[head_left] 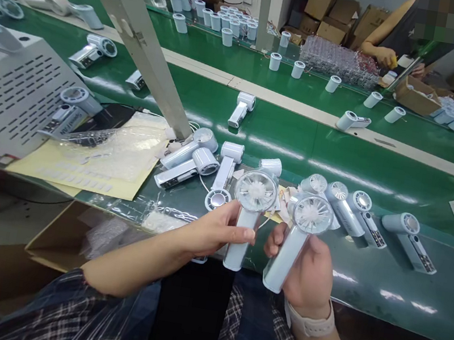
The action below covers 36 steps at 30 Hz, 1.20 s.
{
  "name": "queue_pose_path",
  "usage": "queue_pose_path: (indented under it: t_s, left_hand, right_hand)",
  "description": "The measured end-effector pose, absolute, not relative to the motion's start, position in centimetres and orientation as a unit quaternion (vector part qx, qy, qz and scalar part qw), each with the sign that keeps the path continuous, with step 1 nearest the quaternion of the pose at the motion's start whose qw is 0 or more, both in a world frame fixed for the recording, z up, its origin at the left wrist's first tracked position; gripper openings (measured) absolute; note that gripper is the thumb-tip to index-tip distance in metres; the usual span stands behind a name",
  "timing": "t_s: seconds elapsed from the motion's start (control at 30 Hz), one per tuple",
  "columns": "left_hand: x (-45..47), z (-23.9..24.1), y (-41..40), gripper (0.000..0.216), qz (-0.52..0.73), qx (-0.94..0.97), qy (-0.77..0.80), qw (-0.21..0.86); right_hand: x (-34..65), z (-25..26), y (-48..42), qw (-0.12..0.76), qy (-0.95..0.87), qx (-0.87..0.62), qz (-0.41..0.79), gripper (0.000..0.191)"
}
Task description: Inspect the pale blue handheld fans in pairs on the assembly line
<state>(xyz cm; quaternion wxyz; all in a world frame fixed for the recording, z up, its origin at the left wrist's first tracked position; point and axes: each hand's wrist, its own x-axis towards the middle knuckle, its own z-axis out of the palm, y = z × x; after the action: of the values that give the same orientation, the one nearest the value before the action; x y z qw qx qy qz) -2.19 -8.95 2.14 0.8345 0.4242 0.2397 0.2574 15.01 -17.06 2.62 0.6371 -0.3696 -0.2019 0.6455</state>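
My left hand (pixel 221 229) is closed around the handle of a light-blue handheld fan (pixel 253 197), its thumb across the front. A second handheld fan (pixel 309 217) of the same kind leans slightly right in my right hand (pixel 312 272), whose fingers wrap its handle from behind. Both fan heads point up and seem covered in clear film. Just beyond my hands, several more fans (pixel 190 167) lie in a loose group at the left. To the right, a row of fans (pixel 344 208) rests on the bench, some with a dark strip of parts exposed in the handle.
A green conveyor (pixel 302 130) runs across, carrying a fan (pixel 242 109). At left are a slotted metal box (pixel 8 83), a yellow sheet (pixel 122 179) with plastic film, and a slanting post (pixel 136 35). Below stands a cardboard box (pixel 55 235). Co-workers sit opposite, among several fan housings (pixel 226 36).
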Motion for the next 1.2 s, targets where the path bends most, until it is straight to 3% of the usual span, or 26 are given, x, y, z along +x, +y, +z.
queue_pose_path:
  t_s: [0.33,0.53,0.7,0.93,1.0,1.13,1.2]
  left_hand:
    - [-2.4,1.6,-8.2,0.041,0.305,0.403,0.217,0.835]
    - [-2.3,2.0,-7.9,0.058,0.291,0.491,0.238,0.786]
    - [-2.1,1.7,-7.6,0.077,0.277,0.486,0.242,0.793]
    - [-1.8,1.0,-7.8,0.069,0.262,0.515,0.228,0.783]
    - [-2.0,1.3,-7.8,0.061,0.277,0.578,0.259,0.723]
    - [-2.0,2.6,-7.5,0.037,0.388,0.724,0.222,0.526]
    - [-1.9,3.4,-7.3,0.025,0.409,0.734,0.165,0.517]
  right_hand:
    - [16.1,2.2,-17.3,0.648,-0.22,-0.372,0.626,0.03]
    - [16.7,1.7,-17.4,0.703,-0.201,-0.423,0.535,0.034]
    - [16.3,1.4,-17.3,0.698,-0.177,-0.436,0.54,0.035]
    - [16.2,0.4,-17.2,0.684,-0.176,-0.447,0.549,0.02]
    - [16.5,0.8,-17.4,0.688,-0.263,-0.465,0.491,0.026]
    - [17.2,2.8,-18.2,0.645,-0.511,-0.493,0.281,0.061]
    - [17.8,3.7,-18.9,0.629,-0.565,-0.478,0.238,0.066]
